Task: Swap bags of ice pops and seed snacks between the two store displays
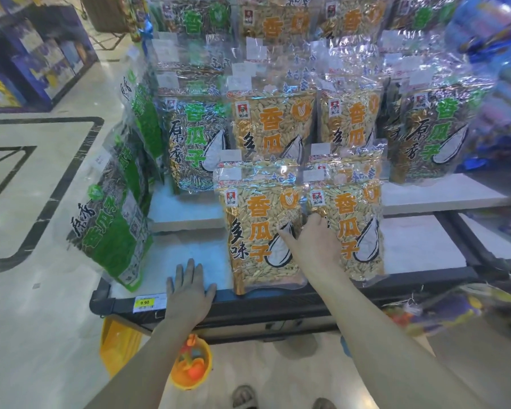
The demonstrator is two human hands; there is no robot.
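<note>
On the lowest tier of the stepped display, two orange-lettered seed snack bags stand upright side by side, leaning back against the row behind; the left bag (260,228) and the right bag (351,225) nearly touch at their inner edges; the right hand (313,243) lies across that seam, palm toward the bags, fingers (286,234) spread over the lower right corner of the left bag, thumb side against the right bag; whether the fingers have closed on either bag cannot be told, they look pressed flat rather than gripping. The left hand (188,290) rests palm down, fingers loosely splayed and holding nothing, on the black front rail (278,305) of the display, just right of a yellow price tag (148,302).

White shelf surface (195,255) shows bare between the left hand and the left bag; more bare shelf lies right of the right bag; a green-lettered bag (112,234) leans at the left corner, overhanging the edge; higher tiers are packed with green and orange bags.

Below the rail, on the floor, sits a small orange bucket (191,367) of toys; a blurred coloured bag (443,311) hangs at the right, its contents unreadable.
</note>
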